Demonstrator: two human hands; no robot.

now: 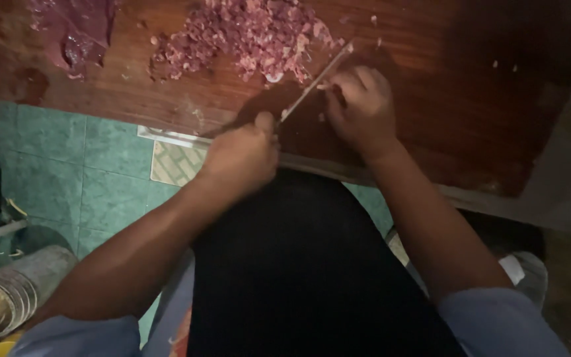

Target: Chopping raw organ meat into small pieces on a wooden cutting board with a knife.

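My left hand [244, 155] grips the handle of a long knife [315, 82], whose blade slants up to the right over a dark wooden cutting board [431, 112]. My right hand [359, 106] rests on the board beside the blade, fingers curled against its flat side. Just beyond the knife tip lies a heap of finely chopped pink meat [246, 36]. A larger uncut slab of dark red meat [77, 30] sits at the board's far left corner.
Green floor tiles [67, 172] show below the board's near edge on the left. A metal pot [8, 297] and other gear stand on the floor at the lower left. My dark apron [299, 264] fills the middle foreground.
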